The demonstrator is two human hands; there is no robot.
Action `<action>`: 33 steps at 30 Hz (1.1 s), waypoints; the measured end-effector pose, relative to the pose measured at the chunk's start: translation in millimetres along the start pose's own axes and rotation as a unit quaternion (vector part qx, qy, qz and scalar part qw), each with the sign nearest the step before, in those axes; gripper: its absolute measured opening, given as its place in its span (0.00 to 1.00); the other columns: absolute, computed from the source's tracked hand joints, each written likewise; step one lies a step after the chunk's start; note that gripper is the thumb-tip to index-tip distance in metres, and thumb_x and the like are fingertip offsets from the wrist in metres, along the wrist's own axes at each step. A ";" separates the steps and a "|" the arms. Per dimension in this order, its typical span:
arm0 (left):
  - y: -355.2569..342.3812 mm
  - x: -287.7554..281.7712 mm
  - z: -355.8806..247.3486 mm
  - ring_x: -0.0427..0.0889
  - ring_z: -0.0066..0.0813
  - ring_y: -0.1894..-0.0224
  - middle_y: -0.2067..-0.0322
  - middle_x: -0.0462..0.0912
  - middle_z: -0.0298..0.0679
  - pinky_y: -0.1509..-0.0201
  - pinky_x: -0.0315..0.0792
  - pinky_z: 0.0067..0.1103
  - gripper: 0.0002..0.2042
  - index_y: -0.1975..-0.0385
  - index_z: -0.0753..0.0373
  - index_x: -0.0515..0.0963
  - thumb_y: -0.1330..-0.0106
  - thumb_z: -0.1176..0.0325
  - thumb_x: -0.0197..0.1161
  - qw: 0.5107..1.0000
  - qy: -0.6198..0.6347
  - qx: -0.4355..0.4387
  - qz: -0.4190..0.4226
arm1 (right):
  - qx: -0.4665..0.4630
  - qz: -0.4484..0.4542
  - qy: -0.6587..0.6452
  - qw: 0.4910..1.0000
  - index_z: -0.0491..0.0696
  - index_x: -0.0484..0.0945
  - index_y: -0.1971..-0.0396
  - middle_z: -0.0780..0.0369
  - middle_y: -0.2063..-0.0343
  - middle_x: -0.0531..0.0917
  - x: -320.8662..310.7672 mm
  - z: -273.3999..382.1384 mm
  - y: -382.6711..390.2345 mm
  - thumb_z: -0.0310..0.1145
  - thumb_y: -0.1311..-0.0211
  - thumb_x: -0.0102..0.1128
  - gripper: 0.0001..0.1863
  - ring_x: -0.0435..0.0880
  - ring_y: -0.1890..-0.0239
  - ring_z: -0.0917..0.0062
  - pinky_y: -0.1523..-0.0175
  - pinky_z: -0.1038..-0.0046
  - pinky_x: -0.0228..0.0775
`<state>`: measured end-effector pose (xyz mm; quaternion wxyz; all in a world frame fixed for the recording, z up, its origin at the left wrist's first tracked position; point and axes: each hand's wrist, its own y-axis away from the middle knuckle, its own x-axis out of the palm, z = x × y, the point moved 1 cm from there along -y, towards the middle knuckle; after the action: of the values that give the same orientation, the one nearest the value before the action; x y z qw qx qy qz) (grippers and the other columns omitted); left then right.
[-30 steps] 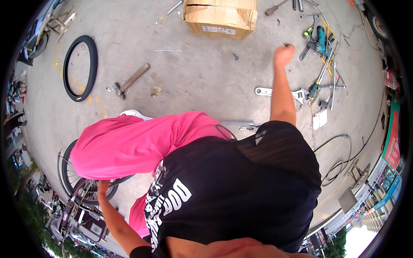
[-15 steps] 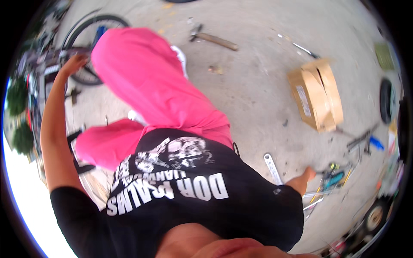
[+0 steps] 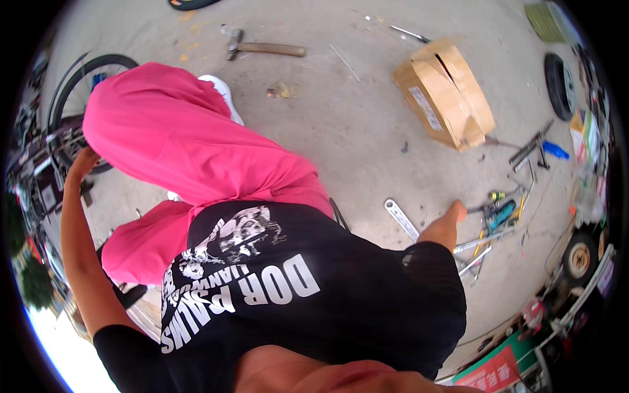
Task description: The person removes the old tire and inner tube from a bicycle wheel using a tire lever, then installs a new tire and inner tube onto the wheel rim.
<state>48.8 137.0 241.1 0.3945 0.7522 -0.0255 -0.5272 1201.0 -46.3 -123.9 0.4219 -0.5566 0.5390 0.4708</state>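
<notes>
My left hand (image 3: 86, 157) reaches to the black bicycle wheel (image 3: 69, 92) at the left, beside my pink-trousered knee, its fingers partly hidden. My right hand (image 3: 455, 213) extends low to the right, its fingers unclear, near a teal power drill (image 3: 502, 213) and scattered wrenches and screwdrivers. A large silver adjustable wrench (image 3: 400, 216) lies just left of that hand, partly covered by my arm. I cannot tell whether either hand grips anything.
A battered cardboard box (image 3: 443, 92) sits right of centre. A hammer (image 3: 268, 48) lies near the top on the concrete floor (image 3: 341, 111). A tyre (image 3: 557, 85) stands at the far right, a rusty-hubbed wheel (image 3: 579, 259) below it, and bikes crowd the left edge.
The view has swung round, so the box has shifted right and down and the bicycle wheel up. My right arm, stretched upward a second ago, now appears lower and farther right.
</notes>
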 end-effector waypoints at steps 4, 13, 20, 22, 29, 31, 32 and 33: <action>-20.9 -2.5 9.8 0.74 0.19 0.75 0.74 0.79 0.31 0.76 0.64 0.19 0.14 0.61 0.63 0.77 0.37 0.60 0.55 1.000 -0.019 -0.016 0.007 | -0.029 -0.101 -0.003 0.994 0.43 0.77 0.66 0.55 0.70 0.83 -15.8 27.1 66.0 0.38 0.55 0.60 0.17 0.85 0.65 0.63 0.61 0.65 0.79; -84.0 -10.7 44.4 0.74 0.23 0.59 0.56 0.77 0.35 0.61 0.68 0.23 0.21 0.43 0.64 0.67 0.36 0.66 0.54 0.998 -0.030 0.032 0.049 | -0.021 -0.048 -0.050 0.997 0.47 0.70 0.51 0.58 0.49 0.73 -34.9 28.3 103.3 0.41 0.50 0.56 0.25 0.74 0.46 0.65 0.47 0.59 0.70; -82.6 -15.9 38.9 0.72 0.26 0.54 0.53 0.75 0.38 0.55 0.66 0.24 0.22 0.42 0.65 0.66 0.36 0.67 0.55 0.998 -0.041 0.037 0.027 | 0.028 0.163 -0.051 0.985 0.49 0.69 0.48 0.54 0.48 0.72 -36.3 1.3 43.0 0.39 0.49 0.55 0.26 0.74 0.46 0.63 0.45 0.59 0.70; -83.1 -17.9 37.7 0.71 0.26 0.53 0.52 0.74 0.38 0.54 0.65 0.25 0.22 0.42 0.65 0.66 0.36 0.67 0.55 0.998 -0.043 0.040 0.024 | 0.028 0.115 -0.067 0.991 0.50 0.70 0.49 0.52 0.49 0.72 -33.7 1.8 51.1 0.39 0.49 0.55 0.25 0.74 0.47 0.62 0.45 0.60 0.70; -88.5 -19.2 40.8 0.69 0.29 0.49 0.49 0.72 0.41 0.49 0.63 0.26 0.23 0.41 0.66 0.65 0.37 0.67 0.56 0.997 -0.049 0.052 0.021 | -0.012 0.044 -0.020 0.999 0.52 0.71 0.50 0.53 0.51 0.72 -32.0 9.3 69.0 0.38 0.46 0.55 0.22 0.73 0.47 0.60 0.47 0.61 0.71; -88.6 -17.1 43.6 0.69 0.30 0.48 0.48 0.71 0.41 0.47 0.63 0.27 0.24 0.41 0.66 0.65 0.37 0.68 0.56 0.997 -0.049 0.053 0.020 | -0.035 0.035 -0.030 0.998 0.52 0.72 0.51 0.53 0.52 0.71 -37.2 10.7 68.5 0.37 0.46 0.55 0.21 0.73 0.48 0.60 0.48 0.60 0.71; -87.6 -16.0 45.7 0.68 0.30 0.47 0.48 0.71 0.42 0.47 0.62 0.27 0.24 0.41 0.66 0.64 0.37 0.68 0.56 0.997 -0.048 0.054 0.019 | -0.036 0.038 -0.042 0.998 0.53 0.72 0.51 0.53 0.52 0.71 -40.6 12.7 69.4 0.37 0.46 0.55 0.20 0.73 0.48 0.60 0.48 0.60 0.71; -89.6 -13.9 46.4 0.68 0.31 0.46 0.47 0.71 0.42 0.46 0.62 0.27 0.24 0.41 0.67 0.64 0.37 0.68 0.56 0.997 -0.050 0.056 0.019 | -0.023 0.040 -0.043 0.998 0.53 0.73 0.52 0.53 0.52 0.71 -44.7 13.8 71.8 0.37 0.46 0.55 0.19 0.73 0.48 0.60 0.49 0.60 0.71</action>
<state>-28.9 178.6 190.1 0.3596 0.7455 -0.0889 -0.5541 1129.6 -28.3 -80.1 0.4127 -0.5236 0.5307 0.5233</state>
